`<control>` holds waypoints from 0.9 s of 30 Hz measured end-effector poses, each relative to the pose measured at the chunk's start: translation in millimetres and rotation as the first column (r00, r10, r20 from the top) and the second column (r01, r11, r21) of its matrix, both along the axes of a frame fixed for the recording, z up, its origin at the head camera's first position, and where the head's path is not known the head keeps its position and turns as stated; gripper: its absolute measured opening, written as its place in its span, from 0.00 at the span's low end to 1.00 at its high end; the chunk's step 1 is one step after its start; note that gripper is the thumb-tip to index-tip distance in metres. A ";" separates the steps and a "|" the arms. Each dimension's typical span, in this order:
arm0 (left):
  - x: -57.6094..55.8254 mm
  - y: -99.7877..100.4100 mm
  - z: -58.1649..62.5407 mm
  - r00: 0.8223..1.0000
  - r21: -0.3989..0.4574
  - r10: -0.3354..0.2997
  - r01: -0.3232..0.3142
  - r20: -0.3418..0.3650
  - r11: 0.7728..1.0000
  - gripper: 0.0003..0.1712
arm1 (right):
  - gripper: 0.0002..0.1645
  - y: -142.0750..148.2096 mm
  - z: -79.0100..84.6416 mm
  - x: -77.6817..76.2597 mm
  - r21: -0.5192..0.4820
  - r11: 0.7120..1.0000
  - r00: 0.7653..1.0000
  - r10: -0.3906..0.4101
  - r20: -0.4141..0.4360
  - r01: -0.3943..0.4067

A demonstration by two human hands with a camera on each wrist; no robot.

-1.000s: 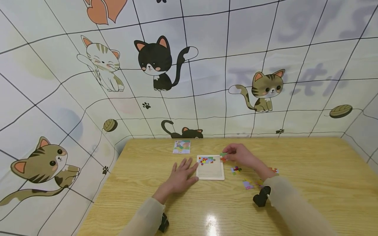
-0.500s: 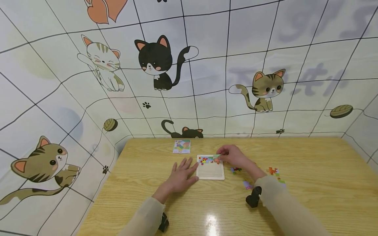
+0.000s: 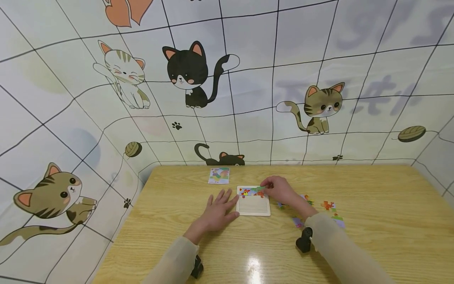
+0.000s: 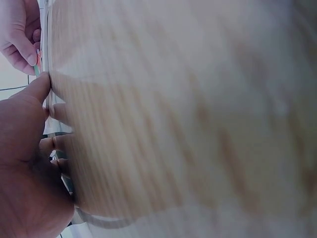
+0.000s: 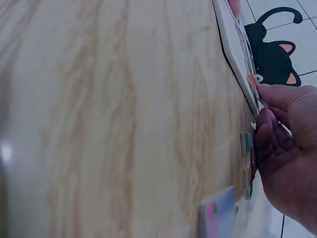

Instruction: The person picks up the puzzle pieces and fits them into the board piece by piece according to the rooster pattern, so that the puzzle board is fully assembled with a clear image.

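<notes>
A small white puzzle tray (image 3: 253, 207) lies on the wooden table, with joined picture pieces (image 3: 247, 192) along its far edge. My right hand (image 3: 282, 191) pinches a green and orange puzzle piece (image 3: 260, 193) between thumb and fingers at the tray's far right corner, right beside the joined pieces. In the right wrist view the thumb (image 5: 277, 95) lies over the piece's edge. My left hand (image 3: 217, 212) rests with fingers spread on the table, its thumb and forefinger at the tray's left edge. Below the row, the tray's pale floor shows.
Loose puzzle pieces lie right of the tray, among them an orange one (image 3: 328, 205) and a lilac one (image 3: 297, 223), partly hidden by the right forearm. A square picture card (image 3: 218, 176) lies behind on the left. A cat-print sheet (image 3: 255, 130) rises behind the table.
My right hand has moved left with the puzzle piece, from the tray's right edge into its far right corner beside the row. The left hand has stayed in place.
</notes>
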State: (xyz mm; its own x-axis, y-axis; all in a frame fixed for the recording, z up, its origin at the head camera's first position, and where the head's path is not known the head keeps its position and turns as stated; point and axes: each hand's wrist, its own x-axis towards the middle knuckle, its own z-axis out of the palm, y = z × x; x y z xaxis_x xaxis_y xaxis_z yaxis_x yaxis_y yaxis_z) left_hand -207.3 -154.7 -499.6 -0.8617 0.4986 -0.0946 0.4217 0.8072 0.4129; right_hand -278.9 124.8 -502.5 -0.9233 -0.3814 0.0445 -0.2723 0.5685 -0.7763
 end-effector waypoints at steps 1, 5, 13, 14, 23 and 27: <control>0.0 0.1 0.1 1.000 -0.001 0.000 0.000 0.000 1.000 0.37 | 0.09 -0.5 -0.4 -0.1 -0.001 1.000 1.000 0.001 -0.002 -0.001; -0.2 0.5 0.0 1.000 -0.005 0.000 0.000 -0.002 1.000 0.36 | 0.08 -1.4 -1.2 -0.1 0.005 1.000 1.000 0.000 -0.008 0.000; -0.1 0.8 1.0 1.000 -0.008 -0.002 0.002 -0.005 1.000 0.36 | 0.06 -1.9 -2.0 3.2 0.016 1.000 0.999 -0.015 -0.050 0.016; -0.1 0.8 1.1 1.000 -0.009 -0.003 0.003 -0.006 1.000 0.36 | 0.06 -2.0 -2.1 3.5 0.015 1.000 0.998 -0.015 -0.055 0.016; 0.5 1.3 2.5 1.000 -0.002 -0.016 0.016 -0.027 1.000 0.35 | 0.07 1.1 -3.8 5.1 0.025 1.000 0.996 0.002 -0.090 0.000; 0.5 1.5 2.6 1.000 -0.003 -0.013 0.013 -0.024 1.000 0.35 | 0.10 4.6 -5.3 3.3 0.001 0.999 0.997 0.034 -0.065 -0.034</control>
